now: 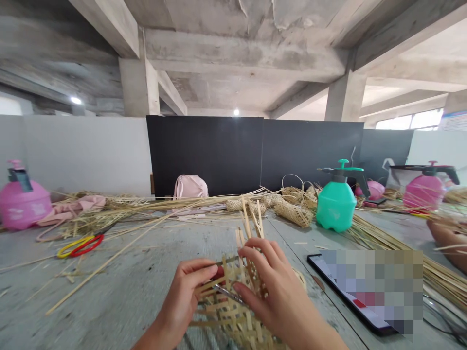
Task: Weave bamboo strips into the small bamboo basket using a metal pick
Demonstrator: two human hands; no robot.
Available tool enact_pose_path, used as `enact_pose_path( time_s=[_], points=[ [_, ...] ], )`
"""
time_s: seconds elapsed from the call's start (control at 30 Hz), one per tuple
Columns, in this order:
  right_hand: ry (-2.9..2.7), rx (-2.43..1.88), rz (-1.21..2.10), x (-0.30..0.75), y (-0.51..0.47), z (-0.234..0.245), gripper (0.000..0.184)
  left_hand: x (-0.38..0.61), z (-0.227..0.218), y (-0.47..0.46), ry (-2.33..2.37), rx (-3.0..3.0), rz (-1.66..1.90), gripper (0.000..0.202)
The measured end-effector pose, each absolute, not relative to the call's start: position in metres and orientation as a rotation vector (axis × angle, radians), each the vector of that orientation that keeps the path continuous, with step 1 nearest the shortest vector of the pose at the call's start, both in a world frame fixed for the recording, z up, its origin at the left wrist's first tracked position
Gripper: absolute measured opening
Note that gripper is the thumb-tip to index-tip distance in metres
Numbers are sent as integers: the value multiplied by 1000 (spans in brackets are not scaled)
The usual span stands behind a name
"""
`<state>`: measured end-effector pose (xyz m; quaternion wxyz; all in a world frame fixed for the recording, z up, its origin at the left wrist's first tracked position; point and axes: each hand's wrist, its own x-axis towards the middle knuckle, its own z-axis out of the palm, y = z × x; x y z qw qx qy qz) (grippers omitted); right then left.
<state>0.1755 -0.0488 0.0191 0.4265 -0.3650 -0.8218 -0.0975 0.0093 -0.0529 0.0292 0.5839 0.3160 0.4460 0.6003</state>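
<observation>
Clock centred on the woven piece (228, 318), 12 pointing away from the wearer. The piece, an open lattice of flat pale strips, sits at the near side of the desk (138, 287), directly in front of the wearer; several strip ends rise from it toward 12.

Left hand (187, 289): at the 9 to 10 side, thumb and index finger pinching a strip of the weave. Right hand (270, 274): at 1 to 2, fingers curled over the lattice and upright strips, thumb apart from the index fingertip; cannot tell whether it grips a strip. A slim metal tool (226, 292) runs across the weave to the right thumb; its hold is partly hidden.

Surroundings: scissors (80, 246) with one yellow and one red handle at 10; a pink spray bottle (25, 205) farther out on that bearing. Pale pink bag (191, 187) between 11 and 12. Finished-looking woven tube (294, 214) at 1, green spray bottle (335, 206) just beside it. Phone (350, 296), partly pixelated, at 3. Another person's hand (447, 240) between 2 and 3, near a strip bundle (397, 257).
</observation>
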Motion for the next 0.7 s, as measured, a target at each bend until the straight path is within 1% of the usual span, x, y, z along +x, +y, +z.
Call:
enact_pose_path(
  time_s=[0.13, 0.27, 0.43, 0.63, 0.7],
  points=[
    [-2121, -905, -187, 176, -48, 20, 27, 9, 28, -52, 1058, 818, 1402, 7],
    [-2150, -891, -129, 176, -50, 21, 31, 3, 22, -51, 1073, 1002, 1392, 13],
    [-2147, -856, -28, 174, -52, 22, 32, 0, 14, -51, 1091, 1127, 1384, 17],
    [-2119, -834, 135, 173, -50, 21, 36, -6, 18, -48, 963, 1297, 1257, 18],
    [-2104, -834, 155, 173, -49, 19, 37, -13, 21, -46, 966, 1335, 1210, 15]
  ],
)
